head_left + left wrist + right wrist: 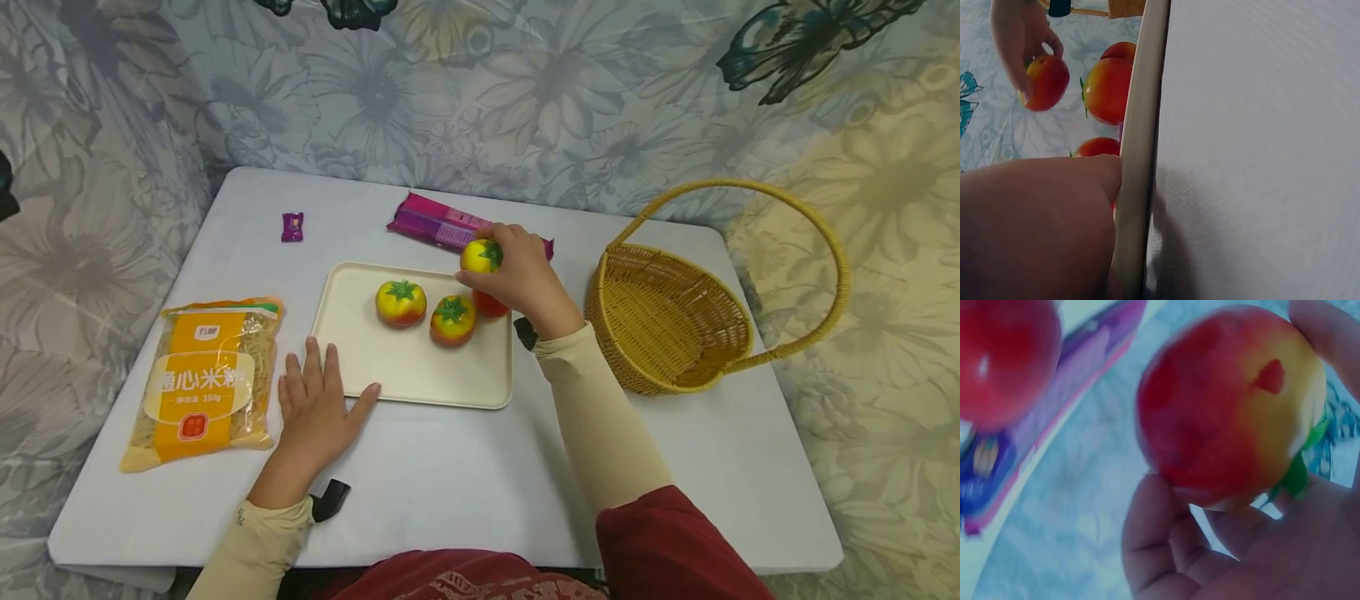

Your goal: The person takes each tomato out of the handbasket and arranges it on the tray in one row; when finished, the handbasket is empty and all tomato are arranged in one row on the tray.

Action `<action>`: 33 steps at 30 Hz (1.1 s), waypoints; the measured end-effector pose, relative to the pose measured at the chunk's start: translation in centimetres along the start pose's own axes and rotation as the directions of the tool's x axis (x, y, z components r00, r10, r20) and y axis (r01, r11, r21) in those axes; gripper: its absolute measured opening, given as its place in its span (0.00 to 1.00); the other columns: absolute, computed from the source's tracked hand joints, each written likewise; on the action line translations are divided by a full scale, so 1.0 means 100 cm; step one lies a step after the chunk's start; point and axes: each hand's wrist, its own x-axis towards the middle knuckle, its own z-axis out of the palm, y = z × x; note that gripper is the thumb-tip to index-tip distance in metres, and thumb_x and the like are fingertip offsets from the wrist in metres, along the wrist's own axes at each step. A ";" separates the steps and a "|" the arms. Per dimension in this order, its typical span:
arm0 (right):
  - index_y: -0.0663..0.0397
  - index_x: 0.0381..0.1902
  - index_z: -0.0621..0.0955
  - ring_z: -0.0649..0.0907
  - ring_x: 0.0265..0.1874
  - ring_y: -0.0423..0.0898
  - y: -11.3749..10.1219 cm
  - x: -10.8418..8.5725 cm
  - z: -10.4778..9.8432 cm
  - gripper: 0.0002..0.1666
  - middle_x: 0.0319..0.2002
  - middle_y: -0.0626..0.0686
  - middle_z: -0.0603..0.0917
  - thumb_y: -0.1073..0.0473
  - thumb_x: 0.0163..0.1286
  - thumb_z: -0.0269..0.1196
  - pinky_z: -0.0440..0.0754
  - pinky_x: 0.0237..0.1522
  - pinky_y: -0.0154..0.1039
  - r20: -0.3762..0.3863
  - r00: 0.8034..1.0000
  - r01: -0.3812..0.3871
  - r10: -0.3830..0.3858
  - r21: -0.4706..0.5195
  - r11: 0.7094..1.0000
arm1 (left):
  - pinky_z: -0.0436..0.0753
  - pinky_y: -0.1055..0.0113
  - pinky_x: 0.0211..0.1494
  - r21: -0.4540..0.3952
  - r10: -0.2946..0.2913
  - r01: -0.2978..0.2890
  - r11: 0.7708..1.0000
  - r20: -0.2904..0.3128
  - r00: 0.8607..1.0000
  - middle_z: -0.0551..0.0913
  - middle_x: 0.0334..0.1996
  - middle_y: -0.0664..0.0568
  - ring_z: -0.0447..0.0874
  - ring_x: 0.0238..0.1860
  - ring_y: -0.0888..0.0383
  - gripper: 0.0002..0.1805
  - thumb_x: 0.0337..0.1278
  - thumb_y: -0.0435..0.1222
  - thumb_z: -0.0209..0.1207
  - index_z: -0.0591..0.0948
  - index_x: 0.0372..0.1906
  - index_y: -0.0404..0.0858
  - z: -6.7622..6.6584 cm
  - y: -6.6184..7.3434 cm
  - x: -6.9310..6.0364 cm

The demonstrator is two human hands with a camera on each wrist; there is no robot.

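My right hand (pixel 525 279) pinches a red-and-yellow tomato (pixel 480 257) with green leaves between thumb and fingers, above the back right part of a cream tray (pixel 375 367). The right wrist view shows this tomato (pixel 1222 406) close up, with fingertips on its sides. On the tray are a tomato (pixel 401 303) near the middle and another tomato (pixel 452 321) to its right. A redder tomato (pixel 491 304) is partly hidden beneath my right hand. My left hand (pixel 318 417) lies at the tray's front left corner, fingers spread, thumb touching the rim (pixel 1138 125).
A yellow wicker basket (pixel 667 325) with a tall handle stands at the right. Behind the tray lies a long purple packet (pixel 438 223); a small purple wrapped piece (pixel 292 227) is at the back left. A bag of rice noodles (pixel 202 383) lies at the left.
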 end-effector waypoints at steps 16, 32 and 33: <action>0.45 0.78 0.73 0.69 0.71 0.53 -0.067 0.040 0.085 0.47 0.74 0.54 0.72 0.38 0.67 0.75 0.77 0.65 0.45 0.151 0.955 0.256 -0.255 0.014 0.967 | 0.25 0.30 0.75 -0.001 -0.016 0.016 1.000 -0.003 1.000 0.22 0.83 0.34 0.13 0.80 0.30 0.56 0.77 0.62 0.51 0.40 0.84 0.26 0.001 0.001 0.003; 0.47 0.77 0.73 0.75 0.64 0.51 -0.092 0.058 0.135 0.46 0.70 0.51 0.76 0.33 0.69 0.71 0.75 0.64 0.46 0.250 0.904 0.395 -0.347 -0.180 0.901 | 0.25 0.33 0.77 0.015 -0.038 0.038 0.999 -0.001 0.999 0.22 0.84 0.37 0.14 0.80 0.32 0.55 0.77 0.62 0.52 0.41 0.85 0.30 0.002 0.002 0.005; 0.47 0.77 0.73 0.75 0.64 0.51 -0.093 0.059 0.137 0.46 0.70 0.51 0.76 0.33 0.69 0.71 0.75 0.64 0.46 0.258 0.902 0.400 -0.346 -0.196 0.895 | 0.25 0.33 0.77 0.015 -0.041 0.041 0.999 -0.003 0.999 0.22 0.84 0.37 0.14 0.80 0.32 0.55 0.77 0.61 0.52 0.41 0.85 0.30 0.001 0.001 0.004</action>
